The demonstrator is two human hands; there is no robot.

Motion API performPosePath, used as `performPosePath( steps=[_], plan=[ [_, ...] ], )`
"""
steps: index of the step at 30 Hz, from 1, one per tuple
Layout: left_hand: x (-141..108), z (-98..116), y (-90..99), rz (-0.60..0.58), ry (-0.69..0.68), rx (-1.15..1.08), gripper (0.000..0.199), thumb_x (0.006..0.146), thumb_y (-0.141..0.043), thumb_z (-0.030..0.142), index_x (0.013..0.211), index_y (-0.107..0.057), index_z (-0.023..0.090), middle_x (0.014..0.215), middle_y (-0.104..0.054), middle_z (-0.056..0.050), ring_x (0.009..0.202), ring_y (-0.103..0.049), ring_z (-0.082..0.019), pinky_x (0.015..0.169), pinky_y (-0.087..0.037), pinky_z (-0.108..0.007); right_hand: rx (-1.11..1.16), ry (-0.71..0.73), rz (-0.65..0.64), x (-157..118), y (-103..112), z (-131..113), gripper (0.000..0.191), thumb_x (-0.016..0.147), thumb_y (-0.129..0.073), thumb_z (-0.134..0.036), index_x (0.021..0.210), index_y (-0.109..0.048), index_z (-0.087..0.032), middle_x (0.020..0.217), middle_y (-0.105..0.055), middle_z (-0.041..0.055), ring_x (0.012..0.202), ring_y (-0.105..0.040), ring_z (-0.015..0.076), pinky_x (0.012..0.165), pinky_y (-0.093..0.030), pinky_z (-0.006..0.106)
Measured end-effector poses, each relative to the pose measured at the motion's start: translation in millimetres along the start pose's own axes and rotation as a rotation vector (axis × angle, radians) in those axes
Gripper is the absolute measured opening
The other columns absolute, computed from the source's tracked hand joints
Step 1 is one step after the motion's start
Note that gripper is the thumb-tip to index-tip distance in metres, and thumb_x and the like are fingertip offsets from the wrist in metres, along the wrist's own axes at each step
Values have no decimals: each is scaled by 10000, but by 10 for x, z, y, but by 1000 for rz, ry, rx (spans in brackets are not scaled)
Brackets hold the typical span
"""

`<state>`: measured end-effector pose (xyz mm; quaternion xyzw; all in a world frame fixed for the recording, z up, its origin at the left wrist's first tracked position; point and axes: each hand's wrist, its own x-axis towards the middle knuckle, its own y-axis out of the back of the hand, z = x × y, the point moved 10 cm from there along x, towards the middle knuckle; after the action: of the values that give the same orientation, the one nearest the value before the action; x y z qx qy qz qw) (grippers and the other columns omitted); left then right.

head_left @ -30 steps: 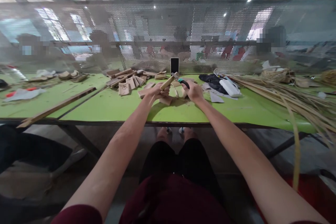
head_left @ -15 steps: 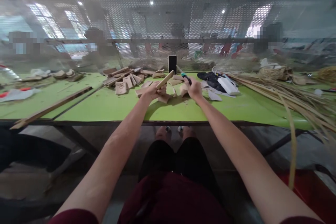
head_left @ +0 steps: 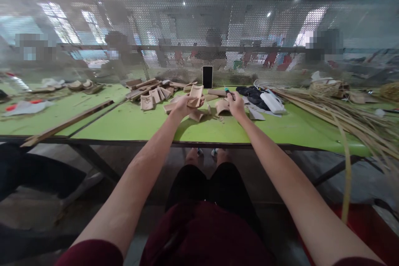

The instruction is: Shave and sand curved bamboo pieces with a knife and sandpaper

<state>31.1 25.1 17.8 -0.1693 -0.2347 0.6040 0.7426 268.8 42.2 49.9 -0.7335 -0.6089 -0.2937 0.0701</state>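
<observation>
My left hand (head_left: pixel 187 106) is closed around a short curved bamboo piece (head_left: pixel 196 94), whose hollow inner face is turned toward me. To the right, my right hand (head_left: pixel 236 104) grips a hand tool with a teal and black handle (head_left: pixel 227 90); its working end cannot be made out now. Beneath and between the hands lie more bamboo pieces, among them an arched one (head_left: pixel 222 107) beside my right hand and another (head_left: pixel 196 115) below my left. Small chips are scattered on the green table (head_left: pixel 205 134).
Left of my hands is a pile of split bamboo (head_left: pixel 146 89). A phone (head_left: pixel 207 77) stands upright against the perforated screen (head_left: pixel 187 58). At right are a black cloth (head_left: pixel 253 97), a white box (head_left: pixel 272 103) and long bamboo strips (head_left: pixel 314 107). A long wooden stick (head_left: pixel 71 121) overhangs the left front edge.
My left hand has turned the bamboo piece from edge-on to its hollow face. My right hand has shifted slightly right, and the tool's thin shaft no longer shows.
</observation>
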Motion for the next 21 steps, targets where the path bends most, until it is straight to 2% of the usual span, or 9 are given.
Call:
performPosePath(
  steps=[4,6,10,14,18,21],
  plan=[
    [-24,18,-20,-23,13,-35,256,883,-555,136,1132,-615,127,802,-696,-84,662,-668,-162,593,-541,-246,186,-168,-27,25,19,172,169,899,-605,-327,1031,-568,-228,724,-589,-25,565,-565,138,510,-425,244],
    [-27,45,-31,-41,8,-58,198,944,-548,231,1101,-616,130,824,-688,-84,619,-635,-140,536,-504,-229,286,-259,-67,14,-19,237,141,858,-620,-253,981,-555,-228,668,-547,-48,481,-512,116,451,-403,234],
    [-41,73,-58,-65,10,-89,244,1019,-493,344,1057,-614,136,840,-669,-67,541,-562,-90,469,-442,-199,469,-423,-162,-34,-123,298,122,843,-564,-128,864,-491,-224,609,-501,-58,472,-499,97,430,-415,193],
    [-48,32,-70,-66,42,-39,168,1006,-554,294,971,-599,136,746,-618,-24,485,-507,-61,425,-390,-175,583,-587,-283,-119,-221,328,116,889,-512,-113,821,-491,-204,562,-486,-36,461,-470,96,392,-417,166],
    [-17,-7,-37,-33,56,30,155,999,-571,230,870,-570,145,641,-566,11,426,-446,-44,378,-330,-165,657,-687,-409,-209,-272,293,84,898,-508,-99,881,-557,-166,680,-616,51,549,-553,108,357,-387,129],
    [11,-2,19,13,37,51,187,963,-634,211,808,-538,167,560,-526,43,395,-441,-44,356,-318,-161,690,-687,-429,-216,-249,267,172,851,-509,-39,937,-591,-163,755,-662,65,583,-580,101,361,-384,104]
  ],
)
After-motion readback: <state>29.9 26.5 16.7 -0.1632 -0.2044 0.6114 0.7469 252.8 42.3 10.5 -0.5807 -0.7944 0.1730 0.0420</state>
